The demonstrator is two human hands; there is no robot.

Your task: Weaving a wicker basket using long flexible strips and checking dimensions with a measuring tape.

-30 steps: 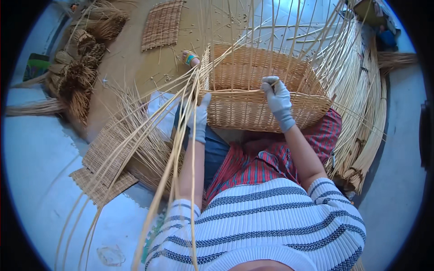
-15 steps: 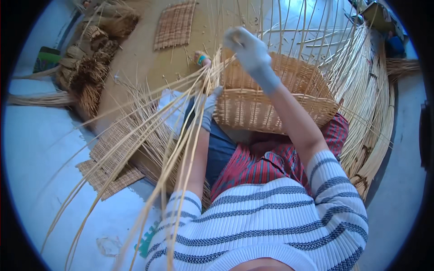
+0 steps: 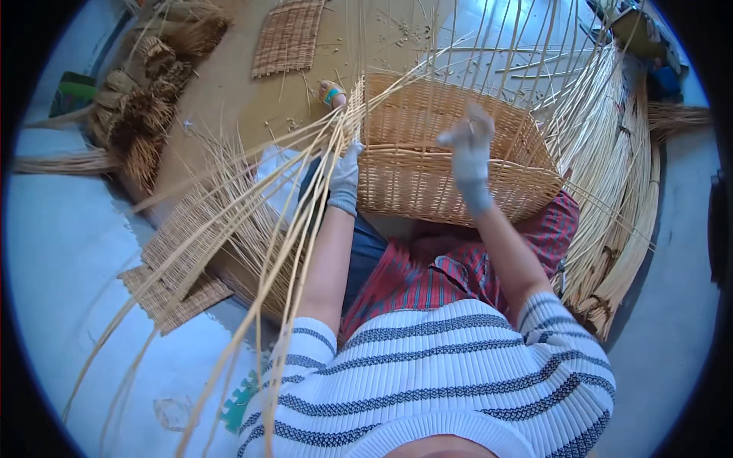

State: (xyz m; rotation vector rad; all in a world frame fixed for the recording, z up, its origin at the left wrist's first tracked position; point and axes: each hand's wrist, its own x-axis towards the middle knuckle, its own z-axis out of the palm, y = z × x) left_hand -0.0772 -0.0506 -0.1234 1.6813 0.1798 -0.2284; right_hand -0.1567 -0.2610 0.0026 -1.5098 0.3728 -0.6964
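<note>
Okay, main change: my right hand (image 3: 469, 149) is off the left end, where it was up beside the gathered strands (image 3: 294, 202) half a second ago, and is now back over the right-centre of the wicker basket (image 3: 416, 183). It's motion-blurred; thumb looks held away from the fingers, can't tell whether a strand is pinched in there. My left hand (image 3: 346, 179) stays at the basket's left front corner, thumb up against the rim, fingers mostly hidden by strands, so can't tell how tightly it closes. Basket sits in front of me, right end over the red striped cloth (image 3: 546, 229). For the weaving, I'd judge: left alone steadies that corner, right is between passes, strand ends still loose, trailing past my left forearm.
</note>
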